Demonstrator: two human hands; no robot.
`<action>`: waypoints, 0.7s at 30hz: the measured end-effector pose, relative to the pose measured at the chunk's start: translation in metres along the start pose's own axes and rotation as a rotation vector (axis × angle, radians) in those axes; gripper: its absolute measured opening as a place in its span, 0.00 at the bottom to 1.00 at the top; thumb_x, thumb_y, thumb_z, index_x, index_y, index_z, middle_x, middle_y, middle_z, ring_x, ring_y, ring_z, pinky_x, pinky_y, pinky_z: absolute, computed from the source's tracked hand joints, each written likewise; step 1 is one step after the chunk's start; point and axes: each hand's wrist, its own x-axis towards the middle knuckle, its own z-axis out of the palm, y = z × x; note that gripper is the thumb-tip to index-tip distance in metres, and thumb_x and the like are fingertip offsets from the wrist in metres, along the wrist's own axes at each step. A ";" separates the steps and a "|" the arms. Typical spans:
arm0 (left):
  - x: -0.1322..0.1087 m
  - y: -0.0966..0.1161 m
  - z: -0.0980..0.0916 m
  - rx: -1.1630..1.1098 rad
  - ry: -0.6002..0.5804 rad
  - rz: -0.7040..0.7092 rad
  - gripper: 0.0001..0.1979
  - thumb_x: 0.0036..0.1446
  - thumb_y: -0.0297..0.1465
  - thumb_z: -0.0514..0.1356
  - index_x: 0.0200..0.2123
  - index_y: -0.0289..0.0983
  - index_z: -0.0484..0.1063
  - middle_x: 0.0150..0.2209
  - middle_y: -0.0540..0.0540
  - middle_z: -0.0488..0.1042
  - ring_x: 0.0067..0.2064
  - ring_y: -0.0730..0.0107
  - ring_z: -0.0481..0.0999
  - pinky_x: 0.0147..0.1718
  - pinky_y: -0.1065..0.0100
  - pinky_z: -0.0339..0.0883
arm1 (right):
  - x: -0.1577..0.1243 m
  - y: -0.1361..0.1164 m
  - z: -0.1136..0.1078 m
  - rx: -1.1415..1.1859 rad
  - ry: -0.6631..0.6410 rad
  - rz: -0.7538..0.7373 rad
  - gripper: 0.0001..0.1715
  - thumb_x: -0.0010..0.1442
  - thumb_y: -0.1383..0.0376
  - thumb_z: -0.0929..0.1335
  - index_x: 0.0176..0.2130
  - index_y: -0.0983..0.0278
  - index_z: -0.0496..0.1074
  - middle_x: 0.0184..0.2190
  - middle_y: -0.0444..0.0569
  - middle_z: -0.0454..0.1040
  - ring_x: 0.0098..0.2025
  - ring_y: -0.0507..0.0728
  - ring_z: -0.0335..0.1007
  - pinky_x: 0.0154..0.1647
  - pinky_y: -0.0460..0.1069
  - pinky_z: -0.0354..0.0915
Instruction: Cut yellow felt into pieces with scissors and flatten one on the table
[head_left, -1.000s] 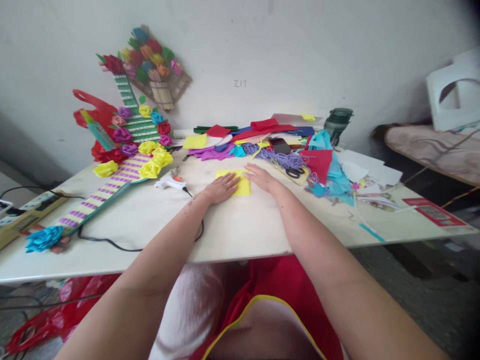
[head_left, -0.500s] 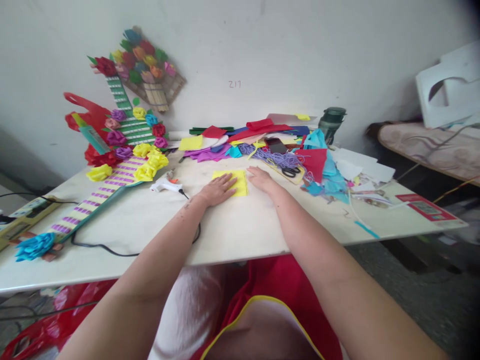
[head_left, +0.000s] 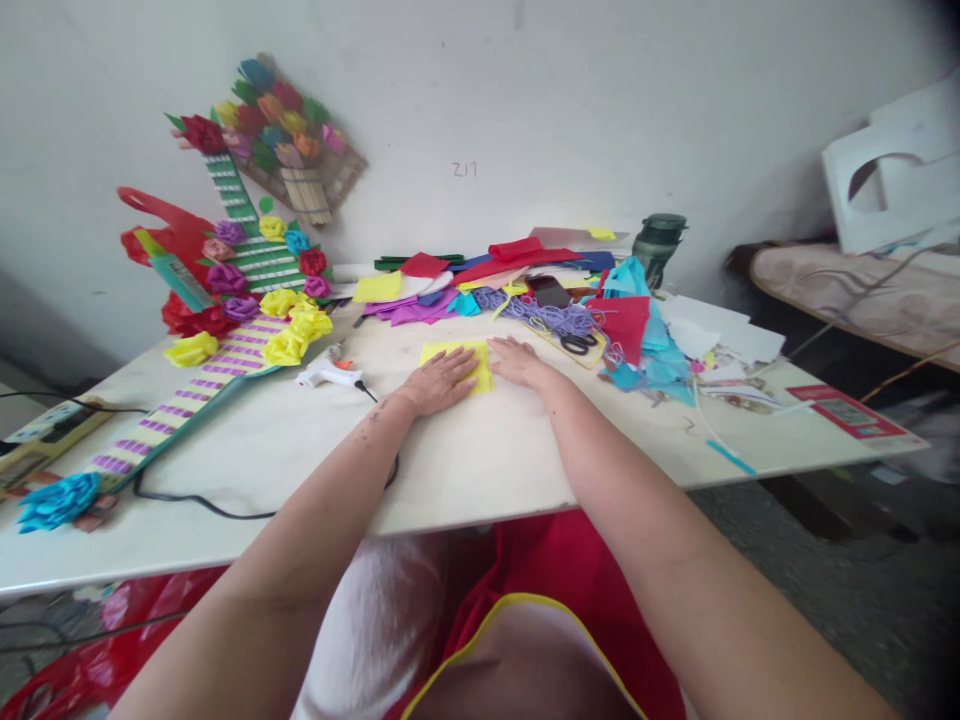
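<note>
A yellow square of crepe-like paper [head_left: 481,378] lies flat on the white table [head_left: 450,470] in front of me. My left hand [head_left: 442,382] rests palm down across its left and middle part, fingers stretched out. At the square's right edge my right hand [head_left: 517,361] lies flat with its fingertips on or right beside the paper; whether they press on it I cannot tell. Neither hand grips anything. To the left of my left hand lies a white glue gun [head_left: 328,374] with a black cord.
Folded coloured papers [head_left: 412,305], purple yarn [head_left: 551,318] and black-handled scissors [head_left: 579,344] lie at the back. A dark green bottle [head_left: 657,248] stands behind them. Paper flowers on a striped guitar-shaped craft [head_left: 195,393] take up the left side. Light blue scraps [head_left: 660,365] lie right.
My right hand has shifted slightly left, closer to the yellow paper's edge. My left hand stays flat on the paper. The whole view has moved a little.
</note>
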 end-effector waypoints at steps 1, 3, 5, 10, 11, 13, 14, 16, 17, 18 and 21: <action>0.001 0.000 0.001 -0.021 -0.022 0.004 0.32 0.62 0.44 0.34 0.64 0.34 0.47 0.66 0.44 0.44 0.66 0.68 0.39 0.62 0.62 0.33 | -0.001 0.000 0.000 0.001 -0.003 -0.001 0.36 0.57 0.63 0.59 0.63 0.62 0.50 0.66 0.49 0.45 0.67 0.60 0.33 0.64 0.59 0.34; 0.001 -0.001 0.002 -0.049 -0.045 0.005 0.32 0.62 0.45 0.35 0.64 0.33 0.47 0.66 0.44 0.43 0.66 0.68 0.40 0.62 0.64 0.34 | -0.002 -0.001 -0.002 0.003 -0.014 -0.002 0.37 0.56 0.63 0.59 0.64 0.64 0.48 0.66 0.49 0.44 0.67 0.60 0.32 0.64 0.59 0.33; 0.000 -0.002 0.002 -0.058 -0.053 0.008 0.33 0.61 0.46 0.37 0.64 0.32 0.46 0.66 0.43 0.43 0.66 0.67 0.39 0.62 0.64 0.33 | -0.004 -0.002 -0.003 0.008 -0.026 -0.007 0.39 0.55 0.63 0.59 0.64 0.65 0.47 0.66 0.49 0.42 0.67 0.60 0.31 0.65 0.59 0.32; -0.003 -0.002 -0.002 -0.053 -0.049 0.046 0.36 0.59 0.50 0.40 0.64 0.35 0.46 0.66 0.44 0.42 0.66 0.66 0.39 0.62 0.65 0.33 | -0.007 -0.001 -0.007 0.064 -0.051 -0.023 0.43 0.52 0.63 0.61 0.64 0.65 0.46 0.66 0.50 0.41 0.67 0.60 0.30 0.65 0.59 0.32; -0.003 -0.002 -0.003 -0.047 -0.048 0.050 0.36 0.59 0.50 0.40 0.64 0.35 0.46 0.66 0.44 0.42 0.66 0.65 0.39 0.62 0.64 0.33 | -0.007 -0.001 -0.008 0.080 -0.055 -0.024 0.43 0.51 0.63 0.61 0.64 0.65 0.46 0.66 0.50 0.41 0.67 0.60 0.30 0.65 0.59 0.31; -0.003 -0.002 -0.002 -0.033 -0.048 0.052 0.35 0.59 0.50 0.40 0.64 0.36 0.46 0.66 0.44 0.42 0.66 0.64 0.39 0.62 0.63 0.33 | -0.008 0.000 -0.009 0.104 -0.062 -0.027 0.45 0.51 0.62 0.61 0.65 0.66 0.45 0.66 0.51 0.40 0.67 0.60 0.29 0.65 0.59 0.31; -0.002 -0.002 -0.001 -0.027 -0.047 0.053 0.35 0.59 0.50 0.40 0.64 0.36 0.46 0.66 0.44 0.41 0.66 0.63 0.39 0.62 0.62 0.33 | -0.008 0.000 -0.010 0.112 -0.063 -0.031 0.46 0.50 0.62 0.61 0.65 0.66 0.44 0.66 0.51 0.40 0.67 0.60 0.29 0.65 0.58 0.31; -0.002 -0.002 0.001 -0.023 -0.041 0.059 0.34 0.59 0.50 0.39 0.64 0.38 0.47 0.66 0.44 0.41 0.66 0.62 0.40 0.62 0.61 0.34 | -0.009 0.001 -0.011 0.117 -0.065 -0.039 0.46 0.50 0.62 0.62 0.65 0.66 0.44 0.66 0.52 0.40 0.67 0.61 0.30 0.65 0.58 0.31; -0.002 -0.002 0.001 -0.023 -0.038 0.061 0.34 0.59 0.50 0.39 0.64 0.39 0.47 0.66 0.45 0.41 0.66 0.62 0.40 0.62 0.60 0.34 | -0.010 0.001 -0.011 0.113 -0.065 -0.043 0.46 0.50 0.62 0.62 0.65 0.66 0.44 0.66 0.52 0.41 0.67 0.61 0.30 0.65 0.58 0.31; -0.001 -0.002 0.002 -0.024 -0.037 0.064 0.34 0.59 0.50 0.38 0.64 0.39 0.46 0.66 0.45 0.41 0.66 0.62 0.39 0.62 0.60 0.34 | -0.010 0.001 -0.011 0.106 -0.067 -0.045 0.46 0.50 0.63 0.62 0.65 0.66 0.44 0.66 0.52 0.41 0.67 0.61 0.30 0.65 0.58 0.31; -0.002 -0.003 0.003 -0.027 -0.036 0.068 0.35 0.59 0.51 0.37 0.64 0.39 0.46 0.66 0.45 0.41 0.66 0.62 0.39 0.62 0.60 0.34 | -0.011 0.001 -0.012 0.080 -0.082 -0.059 0.46 0.50 0.64 0.62 0.65 0.66 0.44 0.66 0.51 0.40 0.67 0.60 0.29 0.65 0.58 0.30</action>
